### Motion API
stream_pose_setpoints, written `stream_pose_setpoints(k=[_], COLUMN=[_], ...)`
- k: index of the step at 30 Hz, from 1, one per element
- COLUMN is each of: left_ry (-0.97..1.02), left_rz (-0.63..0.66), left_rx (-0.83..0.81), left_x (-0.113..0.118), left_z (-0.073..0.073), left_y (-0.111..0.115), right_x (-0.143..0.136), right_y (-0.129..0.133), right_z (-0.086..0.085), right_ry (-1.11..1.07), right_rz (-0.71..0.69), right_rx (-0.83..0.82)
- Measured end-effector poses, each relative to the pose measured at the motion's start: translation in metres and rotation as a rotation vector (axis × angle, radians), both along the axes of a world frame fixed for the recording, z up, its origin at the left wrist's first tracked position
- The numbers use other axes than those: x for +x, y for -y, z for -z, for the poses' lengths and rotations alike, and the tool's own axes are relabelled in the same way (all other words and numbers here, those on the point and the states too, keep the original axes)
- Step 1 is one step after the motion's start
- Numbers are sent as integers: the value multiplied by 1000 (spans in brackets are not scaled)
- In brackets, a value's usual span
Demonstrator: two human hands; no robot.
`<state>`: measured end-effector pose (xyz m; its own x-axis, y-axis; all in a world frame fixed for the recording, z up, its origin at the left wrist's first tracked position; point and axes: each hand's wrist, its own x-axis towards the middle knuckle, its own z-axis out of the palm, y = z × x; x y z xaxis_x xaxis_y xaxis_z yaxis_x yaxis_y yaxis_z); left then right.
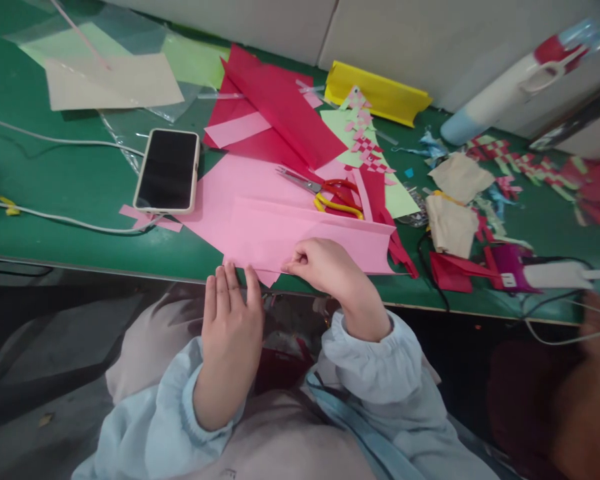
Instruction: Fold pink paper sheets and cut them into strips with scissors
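A folded sheet of pink paper (275,233) lies along the table's front edge, on top of a larger pink sheet (220,183). Fingers stretched out, my left hand (233,320) touches the paper's near edge with its fingertips. To its right, my right hand (327,267) is closed in a pinch at the same near edge, its knuckles bent. The exact grip is partly hidden by the fingers. Scissors (313,187) with red and yellow handles rest beyond the folded sheet. Red paper (280,107) is piled behind them.
A phone (167,172) on a cable lies to the left. Behind stands a folded yellow paper piece (377,93); a woven paper strip (367,143) lies before it. A white bottle (515,87), cloth scraps (453,223) and a white plug (555,275) are on the right, near a blurred person (590,400).
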<state>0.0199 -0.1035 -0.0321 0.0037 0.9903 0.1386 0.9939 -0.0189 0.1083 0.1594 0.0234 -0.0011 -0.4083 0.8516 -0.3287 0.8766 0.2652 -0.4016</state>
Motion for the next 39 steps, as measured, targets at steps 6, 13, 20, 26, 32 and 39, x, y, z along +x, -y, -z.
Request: stream_pose_setpoints(k=[6, 13, 20, 26, 32, 39], left_ry=[8, -36, 6, 12, -45, -20], left_rz=[-5, 5, 4, 3, 54, 69], left_rx=[10, 12, 16, 2, -37, -18], left_x=[0, -2, -4, -7, -6, -3], left_z=[2, 1, 1, -1, -7, -4], left_y=[1, -1, -1, -1, -2, 0], right_x=[-1, -2, -1, -1, -1, 0], right_y=[0, 0, 1, 0, 1, 1], right_z=[-2, -2, -2, -1, -3, 0], right_ry=[-28, -18, -31, -35, -14, -25], right_rz=[-12, -21, -11, -7, -7, -26], right_rx=[-24, -31, -38, -35, -27, -22])
